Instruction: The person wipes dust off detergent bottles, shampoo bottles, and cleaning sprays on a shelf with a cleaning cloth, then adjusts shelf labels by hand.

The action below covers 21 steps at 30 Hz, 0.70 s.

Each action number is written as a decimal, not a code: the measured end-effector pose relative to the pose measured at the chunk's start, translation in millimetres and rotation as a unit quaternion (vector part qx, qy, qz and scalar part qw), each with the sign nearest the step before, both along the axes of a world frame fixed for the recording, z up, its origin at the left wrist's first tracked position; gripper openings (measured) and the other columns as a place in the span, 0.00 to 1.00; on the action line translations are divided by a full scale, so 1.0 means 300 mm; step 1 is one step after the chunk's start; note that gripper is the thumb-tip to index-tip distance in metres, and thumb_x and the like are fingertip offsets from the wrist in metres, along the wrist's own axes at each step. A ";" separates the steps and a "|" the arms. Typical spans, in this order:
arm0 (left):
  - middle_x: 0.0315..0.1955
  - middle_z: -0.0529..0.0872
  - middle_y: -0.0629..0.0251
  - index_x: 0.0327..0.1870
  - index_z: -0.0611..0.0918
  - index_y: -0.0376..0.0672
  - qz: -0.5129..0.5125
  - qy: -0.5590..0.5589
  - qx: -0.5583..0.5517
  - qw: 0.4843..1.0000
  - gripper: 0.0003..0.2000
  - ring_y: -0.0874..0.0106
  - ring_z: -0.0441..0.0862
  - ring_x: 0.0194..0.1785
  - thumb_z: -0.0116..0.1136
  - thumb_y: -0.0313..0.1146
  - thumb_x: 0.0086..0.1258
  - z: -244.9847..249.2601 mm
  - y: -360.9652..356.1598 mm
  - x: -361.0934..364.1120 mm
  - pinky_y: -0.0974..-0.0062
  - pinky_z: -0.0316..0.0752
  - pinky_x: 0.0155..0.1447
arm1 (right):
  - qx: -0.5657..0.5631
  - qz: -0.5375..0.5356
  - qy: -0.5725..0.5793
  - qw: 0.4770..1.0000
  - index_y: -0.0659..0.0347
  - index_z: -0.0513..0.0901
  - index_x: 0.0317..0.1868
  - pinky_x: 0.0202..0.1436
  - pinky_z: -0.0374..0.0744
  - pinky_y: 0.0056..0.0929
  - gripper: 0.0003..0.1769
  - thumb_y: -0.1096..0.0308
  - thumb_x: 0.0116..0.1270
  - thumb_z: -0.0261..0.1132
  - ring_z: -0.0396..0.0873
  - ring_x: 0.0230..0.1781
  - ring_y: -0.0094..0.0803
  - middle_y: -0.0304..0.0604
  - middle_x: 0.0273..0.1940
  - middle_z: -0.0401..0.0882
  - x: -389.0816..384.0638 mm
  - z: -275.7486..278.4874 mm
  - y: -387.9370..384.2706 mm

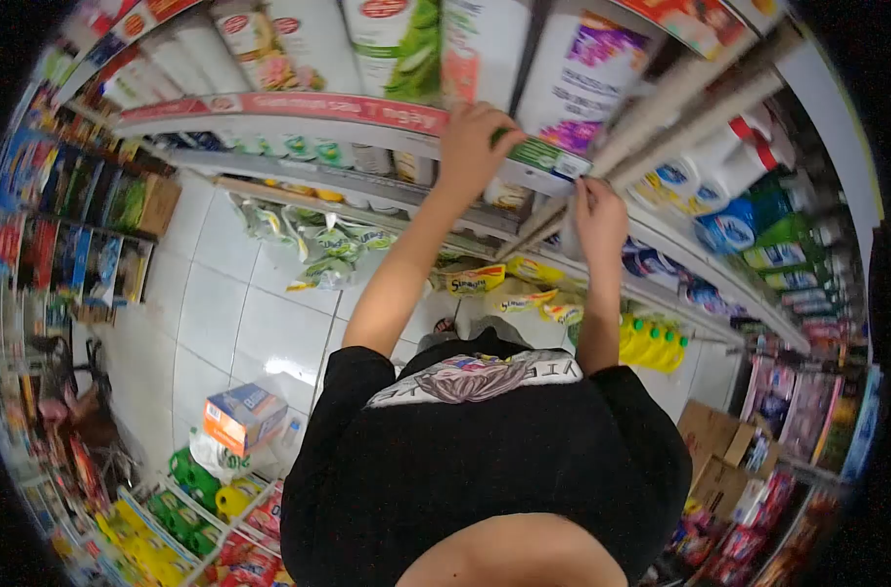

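A green and white label strip (540, 157) runs along the front edge of the upper shelf, with a small price tag near its right end. My left hand (473, 147) is at the shelf edge, thumb and fingers closed around the strip, with a bit of green showing between them. At the strip's right end, beside the shelf post, my right hand (599, 217) is pinched closed at its corner. Something whitish just below the right fingers is too blurred to name. A white and purple pouch (580, 83) stands directly above the strip.
Bottles (749, 166) fill the shelf right of the post (680, 93). Yellow bottles (651, 342) and hanging green packs (333, 245) are lower down. A blue and orange box (245, 416) sits on the tiled floor (269, 323) behind me to the left. Cartons (714, 435) are at right.
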<state>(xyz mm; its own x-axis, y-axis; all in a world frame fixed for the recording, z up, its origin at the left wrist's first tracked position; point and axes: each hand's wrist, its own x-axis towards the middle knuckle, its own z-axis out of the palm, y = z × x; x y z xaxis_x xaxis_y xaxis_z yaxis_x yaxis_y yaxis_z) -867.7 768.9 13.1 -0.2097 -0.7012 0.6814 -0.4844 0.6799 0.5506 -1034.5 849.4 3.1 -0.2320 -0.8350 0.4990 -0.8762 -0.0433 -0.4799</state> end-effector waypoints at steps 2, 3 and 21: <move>0.21 0.74 0.66 0.21 0.76 0.43 0.022 0.004 -0.027 0.999 0.07 0.64 0.67 0.32 0.58 0.36 0.44 -0.008 -0.001 -0.001 0.70 0.62 0.37 | -0.008 -0.014 -0.003 1.000 0.61 0.77 0.25 0.26 0.70 0.33 0.08 0.65 0.52 0.56 0.72 0.24 0.44 0.48 0.24 0.74 0.001 -0.014 0.005; 0.21 0.74 0.66 0.21 0.76 0.43 0.013 0.003 -0.023 1.000 0.07 0.64 0.67 0.32 0.58 0.36 0.44 -0.005 0.004 -0.001 0.70 0.62 0.37 | -0.046 -0.013 -0.048 0.998 0.62 0.77 0.26 0.26 0.70 0.32 0.08 0.66 0.51 0.57 0.73 0.24 0.43 0.48 0.24 0.74 0.003 -0.025 0.006; 0.22 0.74 0.67 0.22 0.76 0.43 0.004 -0.022 -0.052 0.998 0.05 0.67 0.66 0.30 0.56 0.33 0.48 0.010 0.028 0.008 0.73 0.59 0.37 | -0.191 0.045 -0.297 0.934 0.67 0.76 0.29 0.29 0.68 0.20 0.08 0.74 0.47 0.60 0.71 0.23 0.24 0.43 0.22 0.74 0.007 -0.056 -0.015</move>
